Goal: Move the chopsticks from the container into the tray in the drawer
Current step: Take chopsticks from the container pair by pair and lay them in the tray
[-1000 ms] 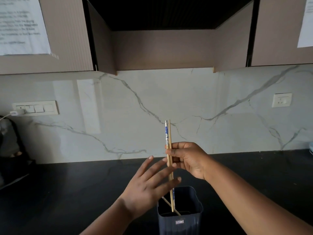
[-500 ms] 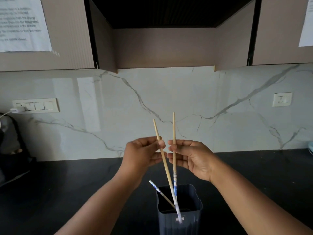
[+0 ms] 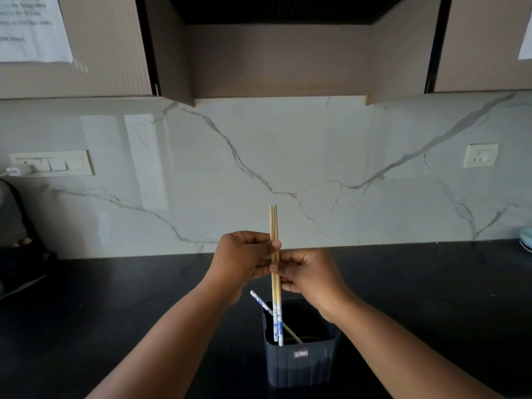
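Two wooden chopsticks (image 3: 274, 226) with blue-and-white ends stand upright side by side, pinched at their middle by both hands. My left hand (image 3: 243, 256) grips them from the left and my right hand (image 3: 309, 276) from the right. Their patterned ends hang just over the front rim of a dark grey square container (image 3: 302, 364) on the counter. A third chopstick (image 3: 260, 302) leans in the container, its patterned end sticking out to the upper left. No drawer or tray is in view.
Black countertop (image 3: 129, 312) runs below a white marble backsplash. Brown wall cabinets (image 3: 109, 44) hang overhead. A switch panel (image 3: 51, 164) is at left, a socket (image 3: 480, 155) at right, a dark object (image 3: 17, 254) at the far left.
The two chopsticks, held apart half a second ago, one in each hand, now stand together and parallel with both hands on them. The hands have moved closer together.
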`<action>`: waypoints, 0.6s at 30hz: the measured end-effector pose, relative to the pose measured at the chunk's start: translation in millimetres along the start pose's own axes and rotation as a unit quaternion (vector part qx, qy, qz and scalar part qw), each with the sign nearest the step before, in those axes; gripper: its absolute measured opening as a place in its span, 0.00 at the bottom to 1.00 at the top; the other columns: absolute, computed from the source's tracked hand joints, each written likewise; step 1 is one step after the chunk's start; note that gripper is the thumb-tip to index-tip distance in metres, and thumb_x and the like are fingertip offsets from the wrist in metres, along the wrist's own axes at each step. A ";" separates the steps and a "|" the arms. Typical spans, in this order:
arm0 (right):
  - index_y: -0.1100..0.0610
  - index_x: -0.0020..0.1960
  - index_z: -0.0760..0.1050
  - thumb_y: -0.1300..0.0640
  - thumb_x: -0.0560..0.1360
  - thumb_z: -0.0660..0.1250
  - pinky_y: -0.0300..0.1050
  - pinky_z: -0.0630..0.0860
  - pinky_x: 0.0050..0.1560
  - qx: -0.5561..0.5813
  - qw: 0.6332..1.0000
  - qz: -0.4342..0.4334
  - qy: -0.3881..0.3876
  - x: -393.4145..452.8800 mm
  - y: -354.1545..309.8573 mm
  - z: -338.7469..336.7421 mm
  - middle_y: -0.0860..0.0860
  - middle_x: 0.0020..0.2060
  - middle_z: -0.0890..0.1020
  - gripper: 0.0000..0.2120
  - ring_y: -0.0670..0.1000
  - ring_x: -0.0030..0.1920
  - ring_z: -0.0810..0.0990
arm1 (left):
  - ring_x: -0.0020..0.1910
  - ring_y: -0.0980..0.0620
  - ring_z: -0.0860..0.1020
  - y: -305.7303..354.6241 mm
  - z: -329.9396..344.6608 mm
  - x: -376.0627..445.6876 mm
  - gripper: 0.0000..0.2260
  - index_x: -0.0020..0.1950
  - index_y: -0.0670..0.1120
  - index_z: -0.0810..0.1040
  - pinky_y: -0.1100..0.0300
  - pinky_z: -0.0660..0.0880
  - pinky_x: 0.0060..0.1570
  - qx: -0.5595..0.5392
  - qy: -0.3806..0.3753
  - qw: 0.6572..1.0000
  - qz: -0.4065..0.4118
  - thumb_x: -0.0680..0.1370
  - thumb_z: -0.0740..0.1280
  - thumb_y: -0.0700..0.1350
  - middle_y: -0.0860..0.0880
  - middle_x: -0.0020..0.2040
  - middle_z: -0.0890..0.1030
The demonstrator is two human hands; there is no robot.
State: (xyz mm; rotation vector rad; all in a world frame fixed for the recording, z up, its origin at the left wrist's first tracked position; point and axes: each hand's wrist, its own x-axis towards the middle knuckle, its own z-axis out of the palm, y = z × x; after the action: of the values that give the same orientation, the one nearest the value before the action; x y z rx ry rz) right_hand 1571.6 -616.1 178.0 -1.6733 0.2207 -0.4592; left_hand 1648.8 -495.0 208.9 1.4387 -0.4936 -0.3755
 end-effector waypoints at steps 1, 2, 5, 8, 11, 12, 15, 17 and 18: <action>0.54 0.44 0.84 0.63 0.73 0.72 0.38 0.81 0.39 -0.005 1.000 0.001 0.000 -1.5 4.8 2.2 0.51 0.37 0.87 0.05 0.48 0.40 0.86 | 0.36 0.46 0.85 -2.0 0.4 -0.5 0.04 0.46 0.38 0.82 0.57 0.82 0.37 0.008 -0.009 1.000 -0.012 0.72 0.73 0.37 0.41 0.39 0.86; 0.54 0.43 0.84 0.63 0.73 0.72 0.38 0.81 0.38 -0.005 1.000 0.004 -0.003 -2.9 9.3 3.7 0.50 0.35 0.87 0.05 0.47 0.38 0.86 | 0.34 0.48 0.84 -3.4 0.9 -0.8 0.03 0.46 0.39 0.81 0.57 0.83 0.36 0.017 -0.021 0.999 -0.025 0.73 0.73 0.36 0.42 0.37 0.85; 0.52 0.36 0.83 0.62 0.72 0.73 0.38 0.81 0.35 -0.008 1.000 0.017 -0.006 -9.0 26.1 1.5 0.49 0.30 0.85 0.08 0.46 0.33 0.84 | 0.33 0.51 0.84 -14.6 -10.2 -1.8 0.08 0.49 0.42 0.81 0.56 0.82 0.39 0.065 -0.088 0.992 -0.059 0.71 0.74 0.40 0.46 0.37 0.85; 0.51 0.36 0.85 0.59 0.71 0.74 0.46 0.81 0.39 -0.082 0.996 0.028 -0.038 -28.0 64.2 -6.1 0.56 0.33 0.85 0.06 0.49 0.33 0.82 | 0.49 0.53 0.84 -55.6 -36.2 -9.1 0.21 0.57 0.48 0.82 0.55 0.82 0.45 0.123 -0.161 0.975 -0.087 0.68 0.75 0.57 0.50 0.52 0.86; 0.54 0.39 0.84 0.59 0.71 0.74 0.51 0.82 0.49 -0.147 0.978 0.096 -0.109 -57.1 113.8 -15.1 0.57 0.36 0.86 0.02 0.47 0.40 0.82 | 0.51 0.51 0.83 -113.7 -61.9 -13.3 0.22 0.53 0.51 0.83 0.55 0.79 0.46 0.081 -0.059 0.989 -0.109 0.67 0.71 0.63 0.52 0.52 0.86; 0.54 0.41 0.84 0.57 0.71 0.74 0.49 0.81 0.49 -0.195 0.967 0.101 -0.130 -65.6 131.4 -17.2 0.54 0.36 0.86 0.01 0.44 0.40 0.81 | 0.48 0.51 0.84 -134.0 -67.7 -11.6 0.19 0.49 0.51 0.84 0.57 0.77 0.45 0.081 -0.001 0.991 -0.103 0.67 0.70 0.64 0.53 0.47 0.86; 0.48 0.46 0.82 0.50 0.72 0.71 0.42 0.74 0.36 -0.347 0.913 0.098 -0.192 -91.2 177.7 -21.3 0.48 0.32 0.84 0.05 0.42 0.30 0.77 | 0.41 0.51 0.79 -196.1 -80.4 -3.9 0.15 0.45 0.52 0.83 0.63 0.71 0.42 0.248 0.083 0.964 -0.039 0.74 0.67 0.62 0.55 0.38 0.81; 0.47 0.44 0.81 0.51 0.74 0.67 0.41 0.70 0.33 -0.389 0.879 0.121 -0.249 -104.5 205.1 -21.8 0.44 0.29 0.79 0.04 0.42 0.29 0.75 | 0.65 0.46 0.75 -238.1 -84.0 -5.1 0.20 0.63 0.53 0.78 0.56 0.68 0.61 0.460 0.033 0.886 -0.037 0.77 0.63 0.62 0.48 0.61 0.81; 0.46 0.41 0.79 0.52 0.75 0.65 0.40 0.68 0.32 -0.407 0.862 0.132 -0.273 -109.9 218.6 -21.4 0.43 0.28 0.77 0.06 0.42 0.30 0.73 | 0.75 0.45 0.62 -256.7 -84.8 -8.6 0.28 0.72 0.52 0.69 0.49 0.59 0.70 0.556 -0.013 0.829 -0.058 0.77 0.58 0.65 0.47 0.73 0.70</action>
State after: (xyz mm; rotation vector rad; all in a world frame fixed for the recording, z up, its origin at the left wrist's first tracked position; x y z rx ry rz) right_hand 1489.1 -626.1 -53.2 -2.4762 0.2306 0.3986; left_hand 1699.3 -445.3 -52.2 2.6137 -0.6941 -0.1830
